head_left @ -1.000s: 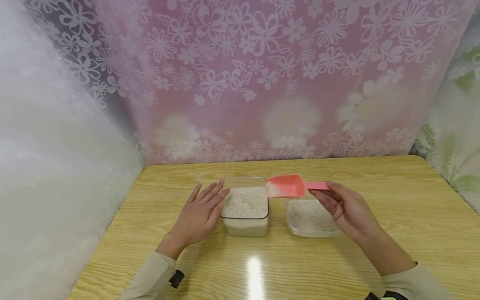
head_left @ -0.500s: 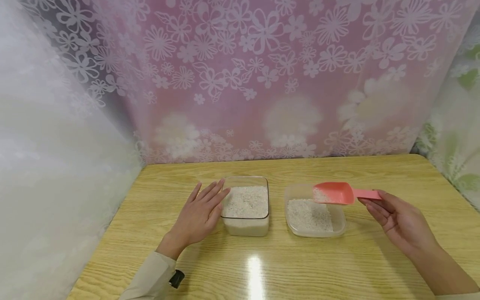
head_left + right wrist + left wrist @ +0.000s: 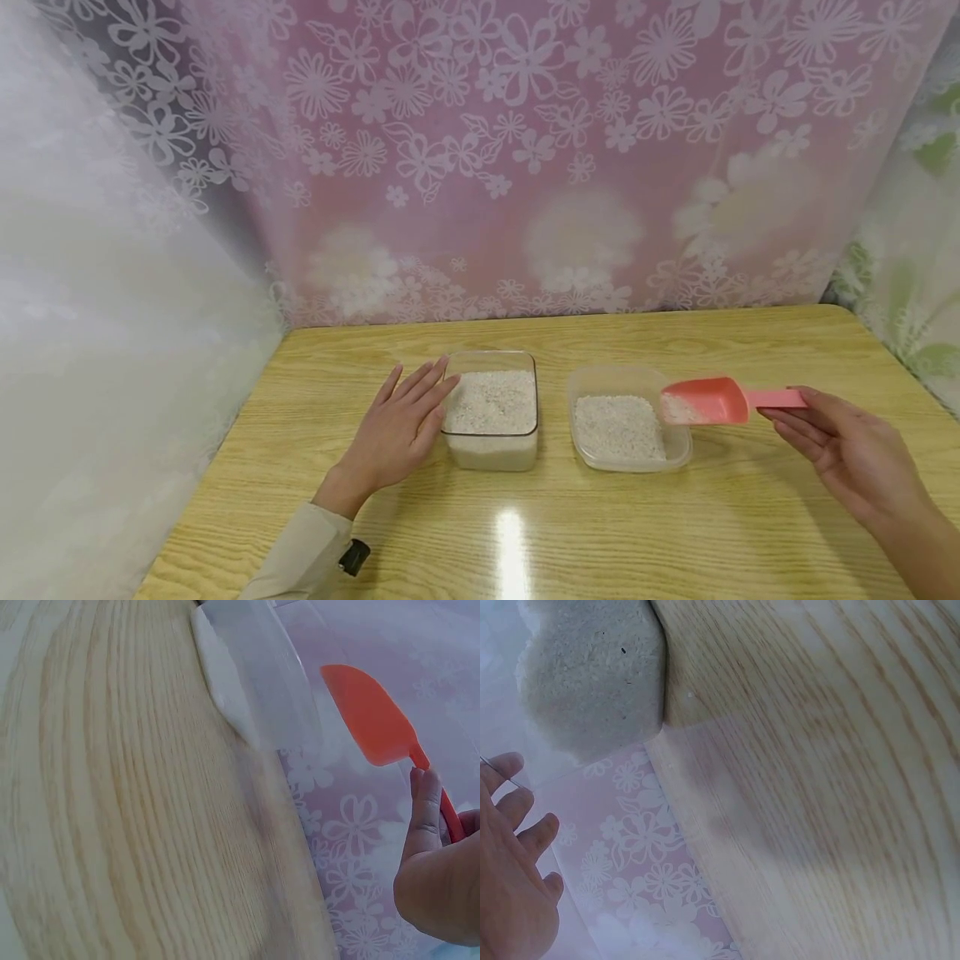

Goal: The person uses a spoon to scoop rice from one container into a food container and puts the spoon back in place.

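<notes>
My right hand (image 3: 862, 454) pinches the handle of a pink-red scoop (image 3: 723, 400), which holds a little rice near its lip. The scoop is raised, its lip over the right rim of a translucent plastic tub (image 3: 678, 450) with rice (image 3: 618, 427) in it. In the right wrist view the scoop (image 3: 367, 712) shows from beneath, with fingers and thumb round its handle. My left hand (image 3: 397, 425) lies with straight fingers against the left side of a clear square container (image 3: 491, 458), fingertips at its rim. Rice (image 3: 495, 400) fills much of that container.
Both containers stand side by side on a wood-grain table (image 3: 420, 542), a narrow gap between them. Behind the table hangs a pink flowered curtain (image 3: 480, 250). Pale curtains close off the left and right sides.
The scoop in my right hand has moved rightward, from the square container's right rim across the tub to the tub's right edge. My left hand has stayed in place.
</notes>
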